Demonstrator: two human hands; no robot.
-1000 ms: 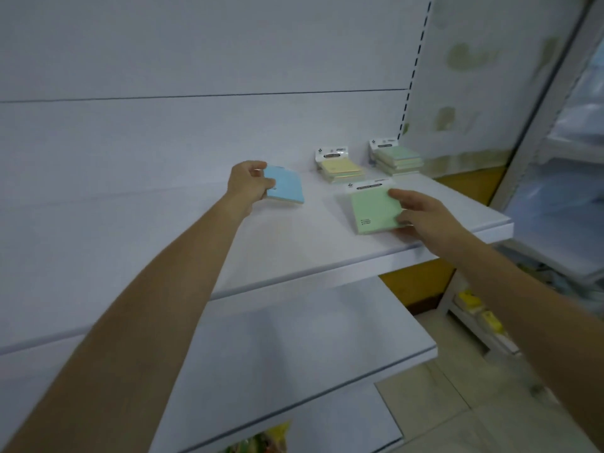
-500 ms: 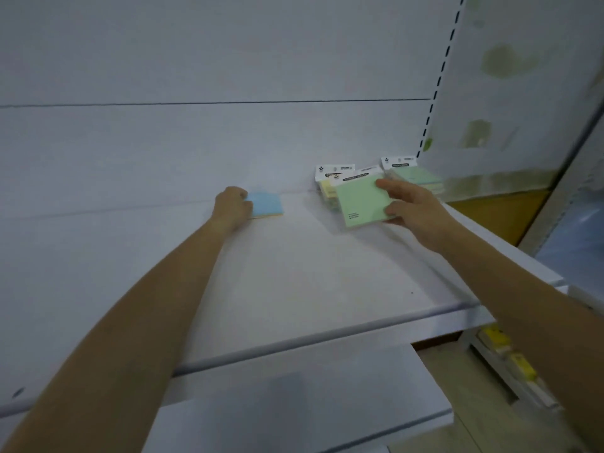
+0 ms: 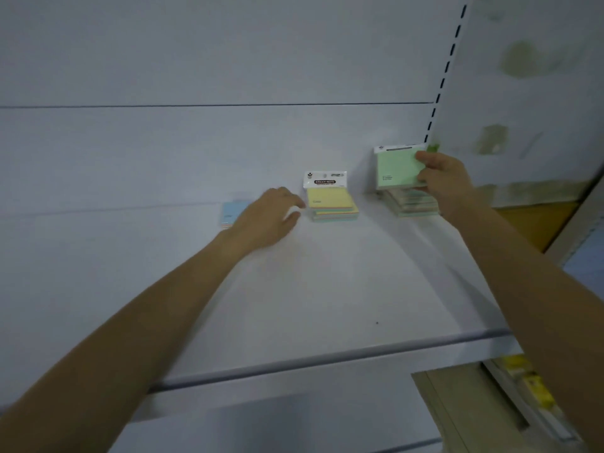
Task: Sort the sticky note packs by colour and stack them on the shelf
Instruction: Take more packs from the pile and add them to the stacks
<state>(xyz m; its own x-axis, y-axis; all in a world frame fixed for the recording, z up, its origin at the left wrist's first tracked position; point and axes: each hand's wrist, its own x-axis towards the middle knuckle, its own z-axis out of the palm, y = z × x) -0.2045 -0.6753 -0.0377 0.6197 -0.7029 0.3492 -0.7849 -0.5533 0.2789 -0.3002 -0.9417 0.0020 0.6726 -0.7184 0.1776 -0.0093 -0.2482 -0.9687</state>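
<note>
My right hand point(image 3: 441, 181) grips a green sticky note pack point(image 3: 395, 170) by its right edge and holds it tilted just above the green stack point(image 3: 413, 204) at the back right of the white shelf point(image 3: 327, 289). A yellow-topped stack point(image 3: 330, 204) with a white header card stands in the middle at the back. The blue pack point(image 3: 230, 212) lies flat at the back left, partly hidden by my left hand point(image 3: 268, 217). That hand hovers with relaxed fingers between the blue pack and the yellow stack and holds nothing.
The shelf's back panel rises right behind the stacks. A slotted upright point(image 3: 444, 76) stands at the right. A lower shelf point(image 3: 294, 426) sticks out below. Yellow items point(image 3: 532, 384) sit low on the right.
My left hand has let go of the blue pack and drawn away to the right. My right hand has carried the green pack rightward, past the yellow stack, to above the green stack.
</note>
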